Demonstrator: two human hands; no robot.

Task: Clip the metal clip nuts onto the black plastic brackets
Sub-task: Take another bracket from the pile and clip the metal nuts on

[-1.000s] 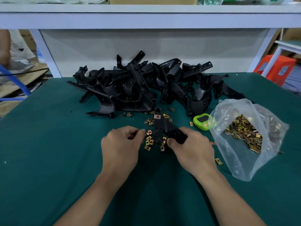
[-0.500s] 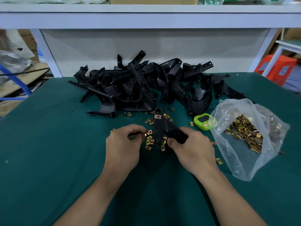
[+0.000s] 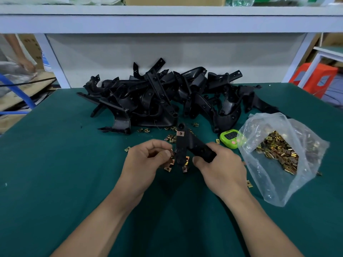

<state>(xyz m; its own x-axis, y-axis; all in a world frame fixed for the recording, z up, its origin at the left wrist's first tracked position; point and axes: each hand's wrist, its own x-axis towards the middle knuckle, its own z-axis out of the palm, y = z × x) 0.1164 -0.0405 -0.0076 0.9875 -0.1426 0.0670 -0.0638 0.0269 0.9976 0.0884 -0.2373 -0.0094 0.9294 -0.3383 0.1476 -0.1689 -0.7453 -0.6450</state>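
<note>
My right hand [image 3: 220, 166] grips a black plastic bracket [image 3: 187, 145] by its lower arm. One clip nut [image 3: 180, 133] sits clipped on the bracket's upper end. My left hand [image 3: 146, 162] has its fingers curled, its fingertips pinching a small clip nut [image 3: 172, 154] right beside the bracket's left edge. Loose brass clip nuts [image 3: 170, 138] lie scattered on the green mat under and around the bracket. A large pile of black brackets [image 3: 167, 97] lies behind.
A clear plastic bag [image 3: 278, 156] full of clip nuts lies open at the right. A green timer [image 3: 230, 139] sits between the bag and the bracket. A white shelf frame [image 3: 167, 21] spans the back. Another person's arm [image 3: 16, 52] shows far left.
My left hand has risen off the mat and moved right, bringing a clip nut up against the bracket's left edge. My right hand holds the bracket nearly still.
</note>
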